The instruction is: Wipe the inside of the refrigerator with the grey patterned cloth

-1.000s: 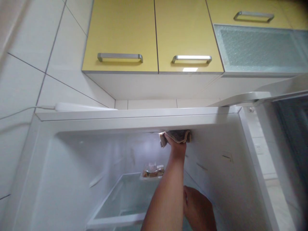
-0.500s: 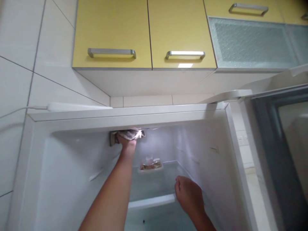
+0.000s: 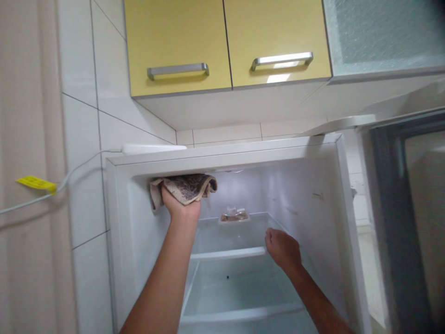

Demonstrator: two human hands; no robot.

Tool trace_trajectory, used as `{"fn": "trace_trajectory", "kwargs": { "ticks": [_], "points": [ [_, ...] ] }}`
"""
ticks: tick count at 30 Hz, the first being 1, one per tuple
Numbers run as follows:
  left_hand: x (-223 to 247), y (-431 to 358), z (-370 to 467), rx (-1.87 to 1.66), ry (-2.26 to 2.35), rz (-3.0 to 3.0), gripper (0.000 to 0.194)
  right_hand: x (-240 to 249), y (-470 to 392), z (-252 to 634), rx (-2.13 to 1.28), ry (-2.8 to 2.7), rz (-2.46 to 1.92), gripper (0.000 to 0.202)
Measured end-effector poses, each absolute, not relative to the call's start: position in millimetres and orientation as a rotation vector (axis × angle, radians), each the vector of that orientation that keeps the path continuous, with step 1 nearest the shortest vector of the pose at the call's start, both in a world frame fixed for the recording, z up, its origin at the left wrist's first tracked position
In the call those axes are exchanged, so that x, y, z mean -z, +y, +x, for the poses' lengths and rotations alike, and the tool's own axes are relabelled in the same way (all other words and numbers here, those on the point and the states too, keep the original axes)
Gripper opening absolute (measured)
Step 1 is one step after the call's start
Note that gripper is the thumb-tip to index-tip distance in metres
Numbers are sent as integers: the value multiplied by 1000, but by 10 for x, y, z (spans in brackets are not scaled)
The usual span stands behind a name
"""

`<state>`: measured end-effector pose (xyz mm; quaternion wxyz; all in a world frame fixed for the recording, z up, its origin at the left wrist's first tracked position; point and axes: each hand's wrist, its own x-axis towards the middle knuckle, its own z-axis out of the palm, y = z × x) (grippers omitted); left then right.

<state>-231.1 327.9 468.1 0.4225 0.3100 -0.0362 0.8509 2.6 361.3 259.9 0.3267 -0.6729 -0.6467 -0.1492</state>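
My left hand [image 3: 181, 206] reaches up inside the open refrigerator [image 3: 222, 153] and presses a brown and beige cloth [image 3: 189, 187] against its ceiling, near the upper left corner. The cloth covers most of the fingers. Lower on the right, my right hand [image 3: 283, 248] is closed in a loose fist by the front edge of the upper glass shelf [image 3: 229, 253]; whether anything is inside it is hidden. At the back of that shelf stands a small clear tray [image 3: 234, 217] with reddish-brown contents.
Yellow cabinets [image 3: 177, 41] hang above the refrigerator. Its door [image 3: 399, 208] stands swung open on the right. A tiled wall [image 3: 83, 185] and a cable with a yellow tag [image 3: 36, 183] are at the left. Another glass shelf [image 3: 243, 316] lies lower.
My left hand has brought the cloth forward along the refrigerator's ceiling, toward the front opening. My right hand stays closed near the shelf. The view has shifted left.
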Motion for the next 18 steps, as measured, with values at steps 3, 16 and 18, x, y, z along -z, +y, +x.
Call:
{"fn": "trace_trajectory", "kwargs": {
  "ticks": [3, 16, 18],
  "points": [
    [-4758, 2940, -2327, -2111, -96, 831, 37, -2608, 3587, 29, 379, -1709, -1787, 41],
    [-4722, 2831, -983, -1923, -129, 714, 53, -2639, 3547, 39, 338, -1703, -1751, 38],
    [-4657, 2836, -553, -1732, -106, 760, 58, -2667, 3504, 72, 260, -1696, -1710, 33]
  ]
}}
